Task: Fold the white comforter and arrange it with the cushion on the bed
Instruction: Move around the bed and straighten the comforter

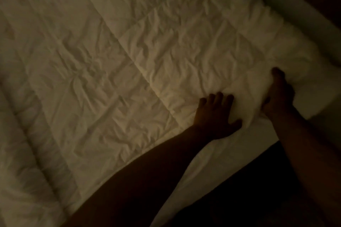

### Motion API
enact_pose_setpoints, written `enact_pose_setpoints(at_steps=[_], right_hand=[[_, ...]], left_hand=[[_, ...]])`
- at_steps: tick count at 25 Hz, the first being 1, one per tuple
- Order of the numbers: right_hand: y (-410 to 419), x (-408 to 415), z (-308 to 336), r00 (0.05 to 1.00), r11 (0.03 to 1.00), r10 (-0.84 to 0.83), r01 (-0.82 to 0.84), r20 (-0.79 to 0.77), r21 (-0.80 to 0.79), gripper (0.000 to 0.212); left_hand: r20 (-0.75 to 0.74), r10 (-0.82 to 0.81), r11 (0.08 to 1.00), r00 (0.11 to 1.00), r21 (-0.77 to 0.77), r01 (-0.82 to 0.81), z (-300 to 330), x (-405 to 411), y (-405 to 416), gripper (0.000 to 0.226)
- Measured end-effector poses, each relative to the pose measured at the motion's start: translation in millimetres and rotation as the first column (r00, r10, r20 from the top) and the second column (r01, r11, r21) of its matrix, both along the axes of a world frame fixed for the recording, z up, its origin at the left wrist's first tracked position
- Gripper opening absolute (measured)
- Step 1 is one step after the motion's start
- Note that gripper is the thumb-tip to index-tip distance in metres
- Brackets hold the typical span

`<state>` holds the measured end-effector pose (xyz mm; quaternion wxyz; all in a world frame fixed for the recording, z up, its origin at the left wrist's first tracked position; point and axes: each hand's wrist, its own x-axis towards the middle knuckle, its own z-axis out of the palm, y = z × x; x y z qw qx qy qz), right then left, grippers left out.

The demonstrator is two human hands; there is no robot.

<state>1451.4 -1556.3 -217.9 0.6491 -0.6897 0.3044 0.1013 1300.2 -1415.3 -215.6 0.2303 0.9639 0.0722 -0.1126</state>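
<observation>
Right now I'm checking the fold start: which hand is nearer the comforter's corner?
Right. The right hand grips the raised corner of the comforter; the left hand presses flat on it, slightly further in along the near edge.

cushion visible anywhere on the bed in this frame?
No. Only the white quilted comforter spread over the bed shows, with the left hand and right hand on its near corner.
</observation>
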Motion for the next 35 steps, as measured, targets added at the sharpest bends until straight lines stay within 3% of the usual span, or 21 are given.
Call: enact_pose_setpoints(at_steps=[2, 4, 5, 6, 8, 10, 13, 15, 16, 17, 18, 19, 23, 26, 29, 31, 35], right_hand=[[27.0, -8.9, 18.1, 0.992, 0.992, 0.124, -0.124, -0.005, 0.040, 0.078], [46.4, -26.1, 23.9, 0.962, 0.962, 0.273, -0.273, 0.010, -0.008, 0.066], [51.7, -29.2, 24.2, 0.935, 0.934, 0.353, -0.350, 0.026, -0.072, 0.060], [56.3, -35.9, 19.7, 0.906, 0.903, 0.420, -0.411, 0.052, -0.129, 0.054], [77.9, -69.7, 12.2, 0.754, 0.756, 0.638, -0.576, 0.155, -0.309, 0.043], [89.8, -92.1, 7.0, 0.505, 0.517, 0.843, -0.667, 0.185, -0.536, 0.047], [96.6, -120.0, -16.6, 0.229, 0.219, 0.967, -0.506, 0.114, -0.834, 0.057], [102.2, -139.4, -18.5, 0.145, 0.126, 0.987, -0.405, 0.073, -0.905, 0.045], [103.8, -146.0, -21.1, 0.128, 0.094, 0.991, -0.366, 0.050, -0.926, 0.041], [105.3, -148.7, -21.0, 0.117, 0.075, 0.993, -0.370, 0.034, -0.926, 0.037], [105.2, -149.6, -22.9, 0.109, 0.081, 0.993, -0.384, 0.042, -0.920, 0.035], [104.1, -150.8, -21.0, 0.101, 0.109, 0.992, -0.407, 0.074, -0.907, 0.036], [109.7, -184.4, -8.0, 0.027, 0.188, 0.981, -0.348, 0.190, -0.919, 0.046], [136.1, -240.2, 0.3, -0.099, 0.135, 0.977, -0.388, 0.187, -0.912, 0.072], [167.9, -296.9, 8.5, -0.146, 0.066, 0.977, -0.477, 0.153, -0.876, 0.073], [190.6, -341.2, 14.9, -0.160, 0.061, 0.974, -0.502, 0.162, -0.862, 0.071], [237.2, -422.7, 36.0, -0.222, 0.067, 0.952, -0.516, 0.210, -0.854, 0.081]], left_hand=[[-0.094, 0.246, 0.918, 0.965, -0.298, -0.263, 14.2, 31.3, 14.8, 0.088], [-0.322, 0.463, 0.609, 0.826, -0.561, -0.560, 24.7, 60.9, 37.9, 0.094], [-0.434, 0.469, 0.462, 0.769, -0.622, -0.633, 34.0, 74.3, 48.3, 0.095], [-0.485, 0.449, 0.411, 0.750, -0.634, -0.655, 43.4, 87.4, 60.3, 0.096], [-0.430, 0.477, 0.435, 0.767, -0.643, -0.630, 62.3, 105.4, 80.7, 0.100], [-0.381, 0.536, 0.390, 0.753, -0.680, -0.621, 81.5, 120.6, 101.7, 0.106], [-0.323, 0.587, 0.424, 0.742, -0.658, -0.622, 108.9, 133.4, 130.0, 0.104], [-0.293, 0.642, 0.468, 0.709, -0.582, -0.665, 122.1, 129.8, 145.8, 0.103], [-0.273, 0.641, 0.555, 0.718, -0.480, -0.679, 124.6, 123.0, 152.0, 0.097], [-0.244, 0.635, 0.645, 0.733, -0.354, -0.677, 125.4, 112.6, 157.5, 0.084], [-0.219, 0.654, 0.676, 0.724, -0.259, -0.690, 123.3, 98.6, 165.5, 0.069], [-0.237, 0.691, 0.638, 0.683, -0.243, -0.731, 121.0, 80.7, 176.0, 0.058], [-0.482, 0.788, 0.223, 0.383, -0.356, -0.907, 127.0, -8.0, 234.9, 0.040], [-0.611, 0.745, 0.094, 0.269, -0.303, -0.948, 134.8, -90.8, 279.5, 0.039], [-0.679, 0.707, -0.023, 0.198, -0.301, -0.953, 144.0, -163.6, 304.4, 0.026], [-0.626, 0.757, -0.033, 0.186, -0.321, -0.946, 145.4, -205.7, 323.1, 0.034], [-0.232, 0.945, 0.163, 0.230, -0.273, -0.948, 139.3, -295.6, 349.0, 0.045]])
